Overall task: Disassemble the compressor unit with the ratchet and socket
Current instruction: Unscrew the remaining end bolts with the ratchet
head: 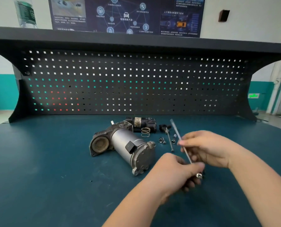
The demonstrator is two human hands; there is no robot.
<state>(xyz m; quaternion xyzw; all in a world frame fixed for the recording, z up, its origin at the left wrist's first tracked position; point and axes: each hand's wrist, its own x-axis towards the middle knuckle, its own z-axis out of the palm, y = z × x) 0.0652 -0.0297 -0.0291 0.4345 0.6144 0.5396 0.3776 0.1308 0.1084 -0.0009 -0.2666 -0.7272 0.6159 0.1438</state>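
Compressor unit lies left of both hands; heavy, rigid, best gripped round motor barrel; left hand and right hand pinch long bolt.

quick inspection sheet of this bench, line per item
surface: teal bench top, small specks.
job's things: compressor unit lying on its side; detached black part behind it; long rod held in both hands.
clutter: spring, loose bolt, small sockets.
grip: left hand and right hand both pinch the rod.
cables: nothing seen.
surroundings: pegboard, poster, bottle on the shelf.
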